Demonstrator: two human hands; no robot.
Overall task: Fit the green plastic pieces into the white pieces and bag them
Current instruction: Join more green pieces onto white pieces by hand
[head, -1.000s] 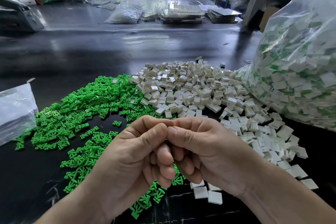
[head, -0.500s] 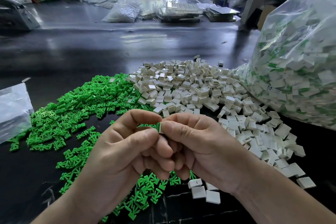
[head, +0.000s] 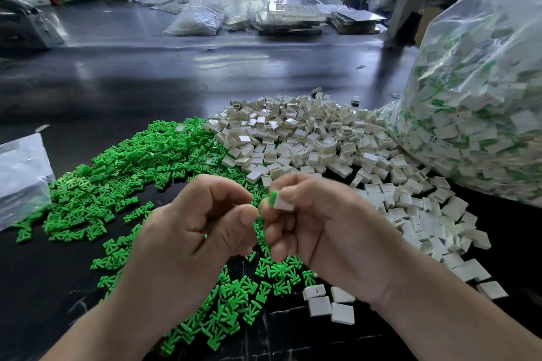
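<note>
- The right grip (head: pixel 331 231) is clamped, thumb and fingertips pinching a white piece (head: pixel 284 203); a green piece (head: pixel 273 199) sticks out of its left end.
- The left grip (head: pixel 193 231) is just beside it, fingers curled together with nothing visible in them.
- Loose green pieces (head: pixel 132 167) cover the black desk (head: pixel 146 82) below and to the left, with the white pile (head: pixel 308 141) behind.
- A clear bag (head: pixel 481 114) of white-and-green pieces stands far right.

Filled bag (head: pixel 475 126) partly beyond the right edge, clear bag (head: pixel 20 173) beyond the left, fingertips (head: pixel 293 189) blurred
</note>
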